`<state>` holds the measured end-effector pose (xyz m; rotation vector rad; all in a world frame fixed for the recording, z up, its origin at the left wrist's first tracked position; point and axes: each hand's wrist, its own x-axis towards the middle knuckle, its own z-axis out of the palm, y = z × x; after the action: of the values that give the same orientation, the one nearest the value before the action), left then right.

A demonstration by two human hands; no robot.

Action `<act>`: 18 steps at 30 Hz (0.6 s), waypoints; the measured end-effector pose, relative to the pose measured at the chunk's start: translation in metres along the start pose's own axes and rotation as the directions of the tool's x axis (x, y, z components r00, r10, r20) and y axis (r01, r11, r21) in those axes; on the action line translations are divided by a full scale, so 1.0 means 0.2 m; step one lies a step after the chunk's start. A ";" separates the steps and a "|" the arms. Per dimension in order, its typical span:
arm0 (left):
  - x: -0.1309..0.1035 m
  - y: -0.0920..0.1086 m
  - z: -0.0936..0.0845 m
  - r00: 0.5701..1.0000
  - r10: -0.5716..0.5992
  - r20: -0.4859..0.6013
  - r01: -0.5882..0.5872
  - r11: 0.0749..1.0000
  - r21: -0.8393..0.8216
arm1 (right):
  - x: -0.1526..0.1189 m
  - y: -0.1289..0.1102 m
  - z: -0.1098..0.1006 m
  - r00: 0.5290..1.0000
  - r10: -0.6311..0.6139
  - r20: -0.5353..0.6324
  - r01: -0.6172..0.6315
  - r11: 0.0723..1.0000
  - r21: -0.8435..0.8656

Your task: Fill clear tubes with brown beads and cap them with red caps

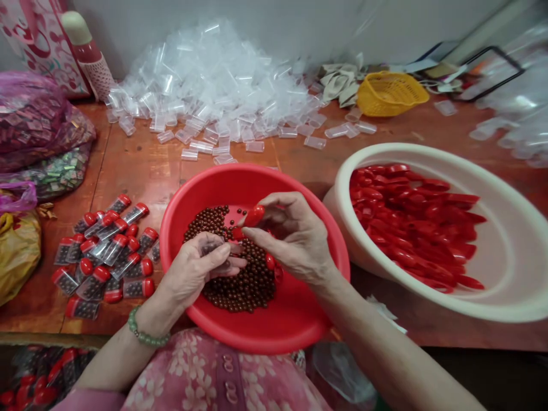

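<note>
Red-capped tubes (115, 249) lay at left. My left hand (199, 261) held a clear tube (210, 246) over brown beads (248, 285) in the red basin (274, 334). My right hand (297, 237) pinched a red cap (255, 215) above them. A white basin (514, 251) stood at right.

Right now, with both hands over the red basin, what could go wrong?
The clear tube in the left hand looks uncapped, so its contents might spill. The red cap pinched by the right hand could slip into the brown beads below. The left wrist might nudge the capped tubes beside the red basin.
</note>
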<state>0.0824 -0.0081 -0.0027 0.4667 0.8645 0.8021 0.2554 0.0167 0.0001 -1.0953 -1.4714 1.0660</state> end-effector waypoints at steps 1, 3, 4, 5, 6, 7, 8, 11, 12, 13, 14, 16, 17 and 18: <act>0.00 0.00 0.00 1.000 0.005 -0.007 -0.005 0.999 -0.041 | -0.02 -0.01 0.02 1.000 -0.022 -0.004 0.022 1.000 0.021; 0.00 0.00 0.01 0.999 0.043 -0.026 -0.045 0.995 -0.094 | -0.07 -0.02 0.05 0.997 -0.074 -0.011 0.074 0.997 0.031; 0.00 0.00 0.01 0.997 0.064 -0.037 -0.068 0.992 -0.105 | -0.09 -0.02 0.06 0.995 -0.097 -0.020 0.098 0.995 0.028; -0.01 0.00 0.01 0.996 0.081 -0.045 -0.085 0.991 -0.106 | -0.11 -0.02 0.06 0.993 -0.114 -0.031 0.115 0.993 0.022; -0.01 0.00 0.01 0.994 0.092 -0.051 -0.097 0.990 -0.101 | -0.13 -0.02 0.07 0.992 -0.121 -0.036 0.121 0.992 0.018; -0.01 0.00 0.01 0.994 0.099 -0.053 -0.103 0.990 -0.092 | -0.15 -0.01 0.07 0.992 -0.119 -0.035 0.120 0.993 0.015; -0.01 0.00 0.01 0.993 0.107 -0.056 -0.112 0.990 -0.081 | -0.16 -0.01 0.07 0.993 -0.113 -0.029 0.113 0.993 0.013; 0.00 -0.02 0.01 0.978 0.192 -0.084 -0.194 0.981 -0.014 | -0.18 -0.03 0.07 0.996 -0.085 -0.032 0.083 0.996 -0.035; 0.00 -0.02 0.01 0.967 0.238 -0.089 -0.236 0.971 0.028 | -0.18 -0.03 0.07 0.995 -0.090 -0.044 0.087 0.993 -0.076; 0.00 -0.02 0.01 0.954 0.288 -0.088 -0.281 0.956 0.082 | -0.18 -0.03 0.08 0.992 -0.110 -0.054 0.102 0.986 -0.131; 0.00 -0.03 0.01 0.938 0.335 -0.085 -0.322 0.936 0.143 | -0.18 -0.04 0.08 0.988 -0.141 -0.056 0.128 0.972 -0.196; 0.00 -0.02 0.01 0.912 0.403 -0.080 -0.371 0.892 0.259 | -0.17 -0.03 0.09 0.973 -0.232 -0.020 0.213 0.921 -0.326; 0.00 -0.02 0.01 0.902 0.423 -0.084 -0.381 0.873 0.304 | -0.17 -0.02 0.09 0.961 -0.277 0.012 0.261 0.887 -0.380; -0.01 -0.02 0.01 0.896 0.434 -0.092 -0.381 0.860 0.340 | -0.16 -0.02 0.09 0.948 -0.314 0.044 0.302 0.853 -0.426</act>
<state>0.0852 -0.0117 -0.0039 0.8986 1.0731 1.1120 0.2401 -0.0178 -0.0056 -1.1113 -1.8399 0.5074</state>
